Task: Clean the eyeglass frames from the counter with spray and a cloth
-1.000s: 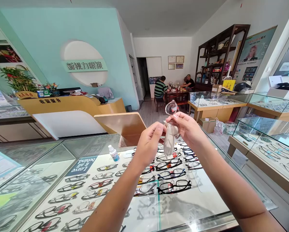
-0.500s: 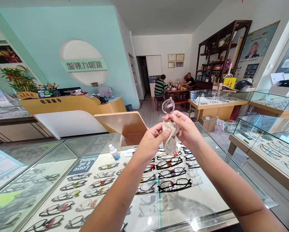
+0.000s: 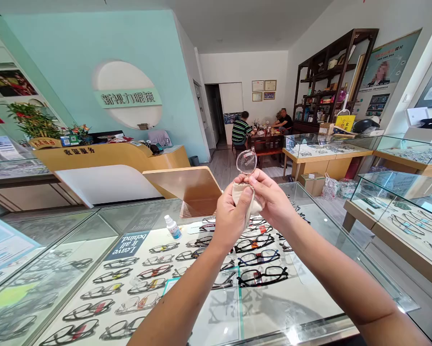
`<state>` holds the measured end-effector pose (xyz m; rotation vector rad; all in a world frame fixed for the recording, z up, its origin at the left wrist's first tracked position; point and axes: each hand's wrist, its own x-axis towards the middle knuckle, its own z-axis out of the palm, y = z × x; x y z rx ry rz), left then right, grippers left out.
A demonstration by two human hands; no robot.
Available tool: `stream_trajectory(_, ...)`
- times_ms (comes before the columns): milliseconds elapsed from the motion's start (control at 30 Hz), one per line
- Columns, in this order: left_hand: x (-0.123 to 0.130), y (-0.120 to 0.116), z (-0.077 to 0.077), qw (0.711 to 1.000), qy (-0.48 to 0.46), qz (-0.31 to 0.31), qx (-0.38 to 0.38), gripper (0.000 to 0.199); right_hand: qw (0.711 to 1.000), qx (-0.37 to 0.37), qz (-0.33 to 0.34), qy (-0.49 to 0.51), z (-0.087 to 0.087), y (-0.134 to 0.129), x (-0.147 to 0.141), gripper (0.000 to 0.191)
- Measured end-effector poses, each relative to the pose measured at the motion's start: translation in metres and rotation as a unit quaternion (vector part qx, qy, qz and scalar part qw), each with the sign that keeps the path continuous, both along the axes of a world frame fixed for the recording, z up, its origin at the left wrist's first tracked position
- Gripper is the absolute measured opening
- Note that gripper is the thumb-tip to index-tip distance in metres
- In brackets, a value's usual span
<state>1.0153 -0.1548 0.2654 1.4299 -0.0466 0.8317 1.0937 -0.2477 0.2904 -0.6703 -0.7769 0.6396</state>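
Above the glass counter, my two hands meet around a pair of eyeglasses [image 3: 247,162] held on end, one round lens standing up over the fingers. My left hand [image 3: 233,206] is closed on a beige cleaning cloth [image 3: 243,193], which wraps the lower part of the glasses and hides the other lens. My right hand [image 3: 270,192] pinches the frame near its middle with thumb and fingers. Small specks or drops show on the upper lens. A white spray bottle [image 3: 172,227] with a blue label stands on the counter left of my hands.
Rows of eyeglasses [image 3: 262,275] lie inside the glass display counter [image 3: 216,331] below. A tilted wooden-framed mirror or board [image 3: 187,185] stands at its far edge. More display cases [image 3: 400,216] are on the right. Two people [image 3: 241,129] sit at a table at the back.
The glasses have turned so the upper lens faces me more and sits slightly left. My left hand has shifted left and closed further around the cloth, whose hanging end is now less visible.
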Motion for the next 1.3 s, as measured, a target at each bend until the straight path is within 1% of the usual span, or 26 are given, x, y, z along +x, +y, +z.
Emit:
stream_trajectory(133, 0.001, 0.006, -0.001, 1.0, 0.008, 0.008, 0.019, 0.044, 1.0, 0.004, -0.005, -0.013, -0.002, 0.001, 0.001, 0.031)
stream_trajectory(200, 0.001, 0.012, 0.001, 0.999, 0.017, -0.008, 0.04, 0.046, 1.0, -0.007, -0.005, -0.01, -0.001, 0.0, 0.005, 0.03)
stream_trajectory(267, 0.001, 0.019, 0.004, 0.997, 0.032, -0.051, 0.054, 0.048, 1.0, -0.011, -0.008, -0.009, 0.0, -0.002, 0.009, 0.028)
stream_trajectory(367, -0.001, 0.025, 0.008, 0.988, 0.055, -0.128, 0.068, 0.044, 1.0, -0.004, -0.013, -0.018, 0.001, -0.006, 0.016, 0.023)
stream_trajectory(433, -0.002, 0.025, 0.009, 0.984, 0.06, -0.15, 0.079, 0.042, 1.0, 0.0, -0.014, -0.018, 0.002, -0.007, 0.018, 0.022)
stream_trajectory(467, -0.002, 0.023, 0.009, 0.984, 0.057, -0.149, 0.079, 0.042, 1.0, 0.0, -0.012, -0.014, 0.002, -0.007, 0.018, 0.022)
stream_trajectory(533, -0.002, 0.019, 0.008, 0.989, 0.043, -0.124, 0.071, 0.046, 1.0, 0.002, -0.007, -0.001, 0.001, -0.006, 0.016, 0.023)
stream_trajectory(700, 0.001, 0.009, 0.002, 0.998, 0.002, -0.002, 0.069, 0.042, 1.0, 0.007, 0.0, 0.029, -0.001, 0.001, 0.002, 0.031)
stream_trajectory(733, 0.001, 0.008, 0.002, 0.998, -0.005, 0.014, 0.069, 0.043, 1.0, 0.01, 0.0, 0.029, -0.001, 0.002, -0.001, 0.031)
stream_trajectory(800, 0.002, 0.007, 0.001, 0.998, -0.013, 0.027, 0.063, 0.046, 1.0, 0.014, -0.001, 0.028, -0.001, 0.003, -0.004, 0.028)
stream_trajectory(900, 0.001, 0.01, 0.003, 0.997, -0.01, 0.023, 0.071, 0.05, 1.0, 0.009, -0.006, 0.029, -0.001, 0.002, -0.004, 0.025)
stream_trajectory(967, 0.0, 0.015, 0.005, 0.995, 0.001, 0.002, 0.098, 0.05, 0.999, 0.003, -0.007, 0.031, 0.0, -0.001, 0.0, 0.023)
stream_trajectory(1067, -0.001, 0.023, 0.009, 0.988, 0.022, -0.073, 0.137, 0.045, 1.0, 0.001, -0.004, 0.028, 0.002, -0.005, 0.008, 0.02)
stream_trajectory(1133, -0.002, 0.025, 0.01, 0.982, 0.03, -0.118, 0.142, 0.042, 1.0, 0.01, -0.003, 0.026, 0.002, -0.006, 0.011, 0.018)
stream_trajectory(1167, -0.002, 0.024, 0.009, 0.982, 0.032, -0.129, 0.137, 0.042, 0.999, 0.015, -0.003, 0.028, 0.002, -0.006, 0.012, 0.017)
stream_trajectory(1233, -0.001, 0.02, 0.006, 0.985, 0.025, -0.12, 0.118, 0.045, 0.999, 0.022, -0.004, 0.041, 0.002, -0.005, 0.01, 0.017)
stream_trajectory(1300, 0.001, 0.015, 0.002, 0.992, 0.009, -0.081, 0.096, 0.05, 0.998, 0.02, -0.001, 0.059, 0.001, -0.002, 0.005, 0.02)
